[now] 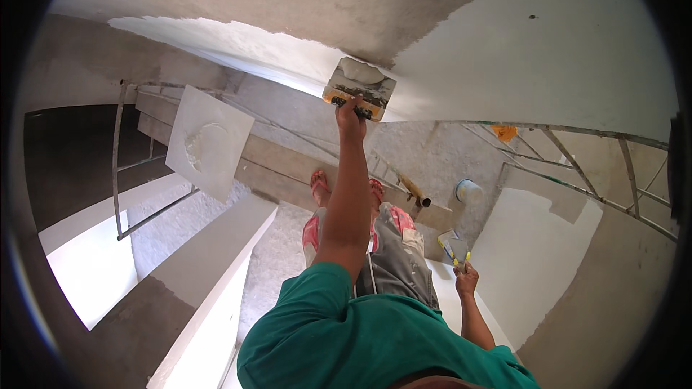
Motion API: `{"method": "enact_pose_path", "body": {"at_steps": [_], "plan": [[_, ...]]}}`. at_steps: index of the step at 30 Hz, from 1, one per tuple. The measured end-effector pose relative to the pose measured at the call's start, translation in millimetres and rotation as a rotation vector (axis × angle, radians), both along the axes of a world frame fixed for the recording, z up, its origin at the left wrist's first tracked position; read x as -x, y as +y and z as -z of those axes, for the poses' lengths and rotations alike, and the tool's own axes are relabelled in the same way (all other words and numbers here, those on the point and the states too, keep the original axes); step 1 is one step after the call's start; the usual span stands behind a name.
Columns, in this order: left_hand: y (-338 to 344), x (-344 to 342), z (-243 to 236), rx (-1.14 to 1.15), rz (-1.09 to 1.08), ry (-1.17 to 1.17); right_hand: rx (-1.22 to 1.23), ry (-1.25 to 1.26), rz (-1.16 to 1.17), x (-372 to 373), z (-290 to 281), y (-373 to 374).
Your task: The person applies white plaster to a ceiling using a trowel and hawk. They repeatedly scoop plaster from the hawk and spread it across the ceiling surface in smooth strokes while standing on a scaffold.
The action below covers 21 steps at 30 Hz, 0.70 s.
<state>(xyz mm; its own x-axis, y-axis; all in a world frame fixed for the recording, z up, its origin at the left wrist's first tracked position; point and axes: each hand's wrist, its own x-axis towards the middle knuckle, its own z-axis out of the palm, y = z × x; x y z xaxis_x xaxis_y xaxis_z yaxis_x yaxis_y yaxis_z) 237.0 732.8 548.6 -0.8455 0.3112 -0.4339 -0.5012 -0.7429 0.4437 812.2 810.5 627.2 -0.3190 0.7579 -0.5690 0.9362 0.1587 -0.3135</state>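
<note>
My left hand [351,121] reaches forward, its fingers wrapped round the handle of a wide plastering trowel [369,85]. A lump of pale putty lies on the trowel's blade, which is close to the wall [461,72]; whether it touches cannot be told. Grey bare plaster and a smooth white coat meet on this wall along a ragged edge. Down by my right side, my right hand [467,279] grips a smaller putty knife [454,247] with yellow on its edges. A white square board [209,145] with a heap of putty rests at the left on the planks.
I stand in sandals on scaffold planks [281,166], high over a dusty floor [281,245]. Metal scaffold rails [117,166] rise at the left, and another frame [569,158] leans at the right. A pipe end [424,202] juts out near my feet; a bucket [468,191] stands below.
</note>
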Motion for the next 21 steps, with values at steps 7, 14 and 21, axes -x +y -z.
{"method": "enact_pose_path", "body": {"at_steps": [7, 14, 21], "plan": [[5, 13, -3, 0.072, -0.027, 0.0, 0.038, -0.008, 0.084, 14, -23, -12], [10, 19, -27, 0.064, -0.115, 0.047, -0.101, 0.048, 0.012, -19, 25, -10], [3, 9, -160, 0.15, -0.108, 0.144, -0.051, 0.149, 0.036, -55, 4, -22]]}}
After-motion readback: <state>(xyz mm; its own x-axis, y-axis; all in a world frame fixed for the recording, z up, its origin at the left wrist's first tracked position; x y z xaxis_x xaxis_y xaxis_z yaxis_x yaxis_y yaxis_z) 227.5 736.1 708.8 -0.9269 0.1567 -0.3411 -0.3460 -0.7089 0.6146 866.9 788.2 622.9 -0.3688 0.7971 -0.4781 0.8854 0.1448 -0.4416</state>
